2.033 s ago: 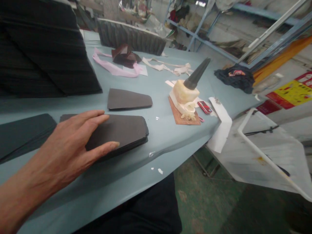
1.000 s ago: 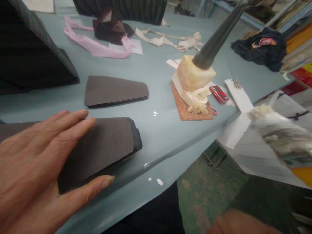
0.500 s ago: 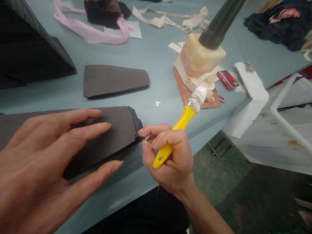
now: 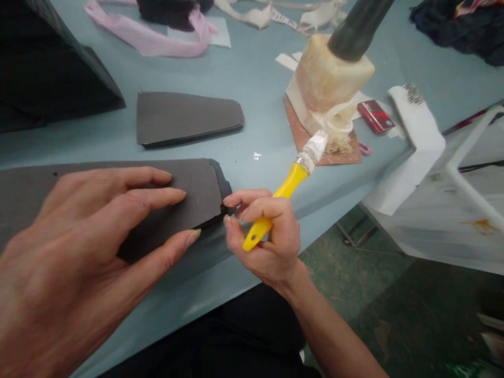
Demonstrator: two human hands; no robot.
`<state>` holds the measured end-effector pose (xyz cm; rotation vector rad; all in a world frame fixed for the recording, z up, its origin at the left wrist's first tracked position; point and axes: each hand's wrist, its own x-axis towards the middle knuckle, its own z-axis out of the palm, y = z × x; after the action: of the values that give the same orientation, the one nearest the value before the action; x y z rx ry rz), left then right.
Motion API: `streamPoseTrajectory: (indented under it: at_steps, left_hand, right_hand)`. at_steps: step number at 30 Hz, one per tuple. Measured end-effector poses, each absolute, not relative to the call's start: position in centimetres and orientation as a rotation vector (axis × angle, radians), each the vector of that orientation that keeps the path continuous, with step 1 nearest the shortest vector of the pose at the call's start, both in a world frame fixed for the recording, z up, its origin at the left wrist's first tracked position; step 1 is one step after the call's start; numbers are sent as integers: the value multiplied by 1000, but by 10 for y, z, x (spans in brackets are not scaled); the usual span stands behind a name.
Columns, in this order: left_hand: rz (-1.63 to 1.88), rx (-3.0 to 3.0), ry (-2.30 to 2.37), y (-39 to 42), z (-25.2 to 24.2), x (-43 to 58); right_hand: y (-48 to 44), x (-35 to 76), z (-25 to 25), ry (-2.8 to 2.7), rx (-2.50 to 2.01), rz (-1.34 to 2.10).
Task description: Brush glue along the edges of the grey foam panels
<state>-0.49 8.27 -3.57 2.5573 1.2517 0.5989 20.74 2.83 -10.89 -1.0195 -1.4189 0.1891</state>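
The left hand (image 4: 94,231) is spread wide over the stack of dark panels (image 4: 192,181) at the near left of the table (image 4: 252,94). Its fingers lie across the top panel, well apart from the thumb, which runs along the near edge. The right hand (image 4: 271,231) is curled around a brush (image 4: 293,178), the yellow handle tucked under its bent fingers and the white-coated bristles pointing to the far right. Its forefinger and thumb, with a narrow gap between them, reach the right end of the stack (whether they pinch a single panel there, I cannot tell).

On the far side of the stack, a thinner dark pile (image 4: 189,118) lies flat, well apart from both hands. A pale block (image 4: 331,68) stands on a brown board (image 4: 350,157) at the far right, the bristles overlapping the board in view (touching or not, I cannot tell). A red box (image 4: 376,116) lies just right of the block, near a bent white strip (image 4: 419,131).
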Motion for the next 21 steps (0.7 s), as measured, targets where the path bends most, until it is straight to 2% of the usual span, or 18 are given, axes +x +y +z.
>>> streamPoseTrajectory:
  at_steps: [8,21]
  left_hand:
    - [731,2710,1066,100,-50,-15]
    - [742,2665,1143,88,-43,-5]
  right_hand:
    - [33,209,-113,-1444,-994,152]
    - [36,207,-120,-1427,-997,105]
